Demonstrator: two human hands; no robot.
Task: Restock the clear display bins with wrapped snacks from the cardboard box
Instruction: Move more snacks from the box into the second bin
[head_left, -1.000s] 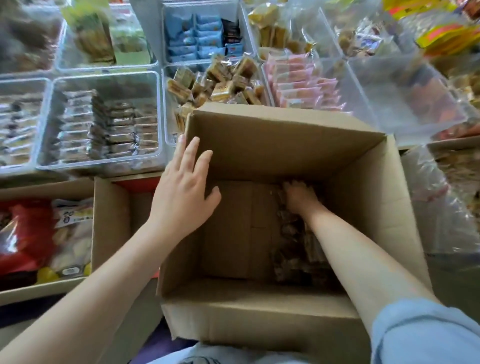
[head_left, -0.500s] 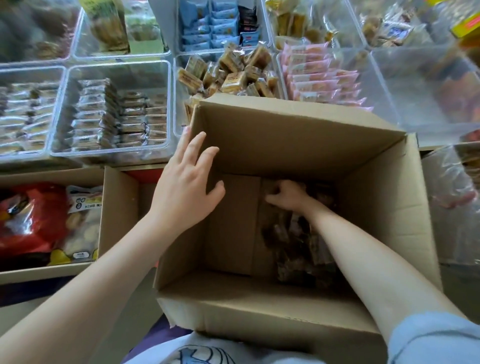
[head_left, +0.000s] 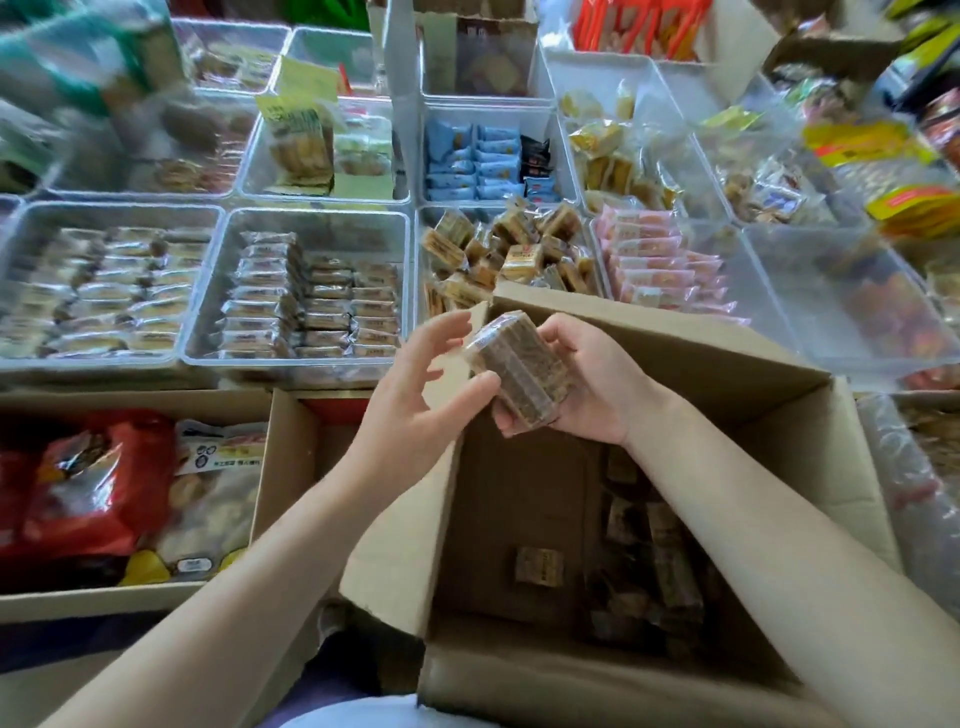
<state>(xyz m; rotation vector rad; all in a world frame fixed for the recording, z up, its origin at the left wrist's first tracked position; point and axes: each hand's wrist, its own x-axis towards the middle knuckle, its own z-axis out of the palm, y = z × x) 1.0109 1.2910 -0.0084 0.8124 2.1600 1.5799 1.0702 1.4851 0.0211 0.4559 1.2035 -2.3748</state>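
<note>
Right hand (head_left: 582, 384) grips a stack of wrapped snacks (head_left: 519, 369) above the cardboard box (head_left: 727, 374); left hand (head_left: 421, 384), fingers loosely spread, touches its end. Risk: slick wrappers slip, stack drops back into box w/o steadying.

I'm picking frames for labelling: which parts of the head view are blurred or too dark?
Head view: the far left and right bins smear with motion blur, the cardboard box interior is shadowed, but the wrapped snacks in the right hand look sharp.
</note>
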